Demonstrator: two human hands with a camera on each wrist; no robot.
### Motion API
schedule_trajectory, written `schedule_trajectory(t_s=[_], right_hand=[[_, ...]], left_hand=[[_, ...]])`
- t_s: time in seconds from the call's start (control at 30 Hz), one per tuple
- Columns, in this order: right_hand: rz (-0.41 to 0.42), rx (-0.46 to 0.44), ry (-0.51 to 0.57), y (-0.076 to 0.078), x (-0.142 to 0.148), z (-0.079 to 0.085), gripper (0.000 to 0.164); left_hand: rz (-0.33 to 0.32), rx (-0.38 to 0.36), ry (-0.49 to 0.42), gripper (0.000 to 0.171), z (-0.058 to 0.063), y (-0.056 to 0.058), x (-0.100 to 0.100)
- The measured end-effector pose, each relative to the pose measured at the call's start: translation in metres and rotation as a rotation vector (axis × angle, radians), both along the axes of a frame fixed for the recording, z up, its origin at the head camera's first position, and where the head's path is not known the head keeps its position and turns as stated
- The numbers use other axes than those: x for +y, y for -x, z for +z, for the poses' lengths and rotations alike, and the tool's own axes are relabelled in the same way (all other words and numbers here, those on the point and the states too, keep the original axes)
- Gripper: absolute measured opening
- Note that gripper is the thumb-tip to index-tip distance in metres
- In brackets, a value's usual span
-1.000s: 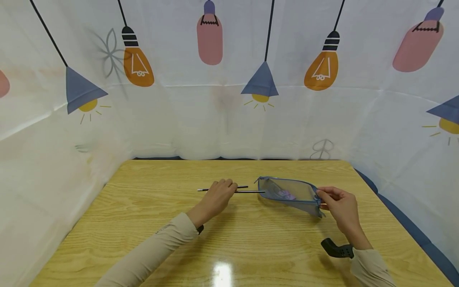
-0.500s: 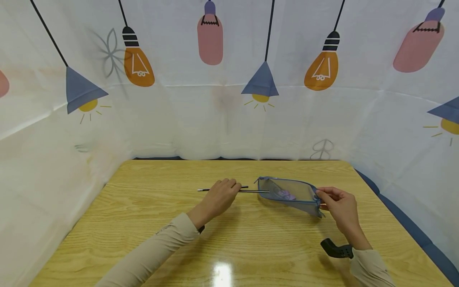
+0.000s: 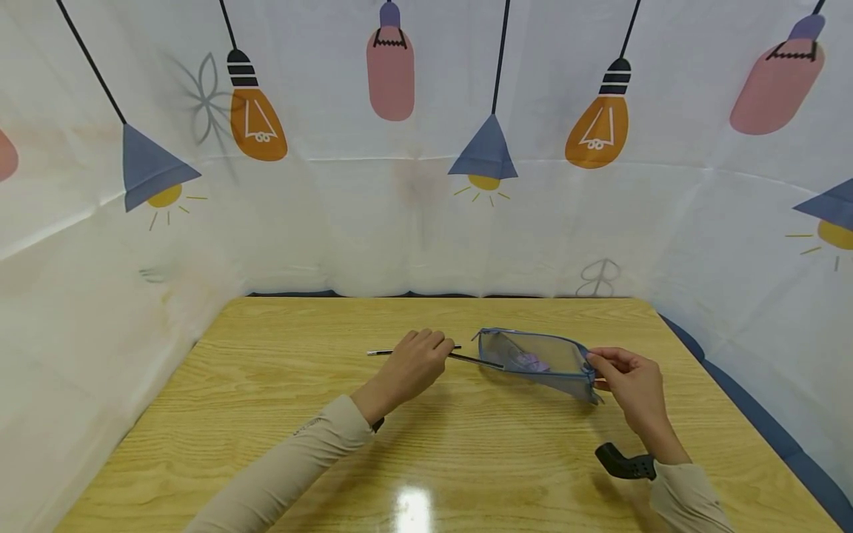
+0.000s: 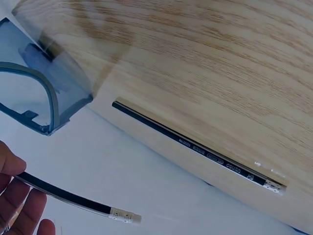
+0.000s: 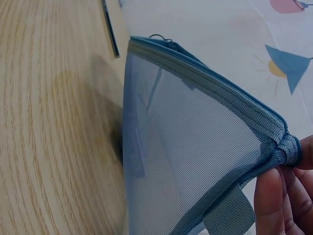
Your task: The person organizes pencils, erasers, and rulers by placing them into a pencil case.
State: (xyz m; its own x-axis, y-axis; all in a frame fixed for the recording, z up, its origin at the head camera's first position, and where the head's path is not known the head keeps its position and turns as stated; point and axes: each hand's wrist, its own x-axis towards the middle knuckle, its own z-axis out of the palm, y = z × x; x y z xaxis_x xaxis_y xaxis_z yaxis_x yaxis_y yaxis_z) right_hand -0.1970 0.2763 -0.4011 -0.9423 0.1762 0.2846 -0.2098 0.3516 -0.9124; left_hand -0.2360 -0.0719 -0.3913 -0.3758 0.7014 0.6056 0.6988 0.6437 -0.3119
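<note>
My left hand (image 3: 409,366) pinches a black pencil (image 3: 474,360) near the left end of a blue mesh zip pouch (image 3: 566,383). The pencil's far end reaches over the pouch's open mouth, tilted slightly down. In the left wrist view, the held pencil (image 4: 73,198) shows a white eraser at its rear end. My right hand (image 3: 633,385) pinches the pouch's right corner between thumb and fingers, and the mouth stands spread. Through the mesh a crumpled purple thing (image 3: 532,361) shows, its kind unclear. A second black pencil (image 4: 186,141) lies on the table, partly behind my left hand in the head view.
The wooden table (image 3: 426,459) spreads out around both hands. Behind it hangs a white cloth (image 3: 333,222) printed with lamps and bulbs. A black band (image 3: 626,463) sits on the right wrist.
My left hand has shifted slightly right, carrying the pencil's far end farther over the pouch mouth and tipping it downward. The right hand, the pouch and the second pencil stay put.
</note>
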Motion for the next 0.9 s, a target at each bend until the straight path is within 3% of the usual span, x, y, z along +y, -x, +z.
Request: schedule_trajectory(t_s=[0.37, 0.6, 0.9], right_hand=[[-0.003, 0.002, 0.0, 0.0005, -0.0004, 0.0004, 0.031], [0.002, -0.003, -0.01, 0.0009, 0.0005, 0.0007, 0.033], [-0.001, -0.01, -0.004, 0.0011, 0.0008, 0.0002, 0.034]], left_hand=[[-0.149, -0.049, -0.089, 0.009, 0.0001, 0.0028, 0.0019], [-0.242, -0.022, -0.115, 0.014, 0.0032, 0.0029, 0.0038], [-0.337, -0.069, -0.133, 0.012, 0.0049, 0.0012, 0.0059]])
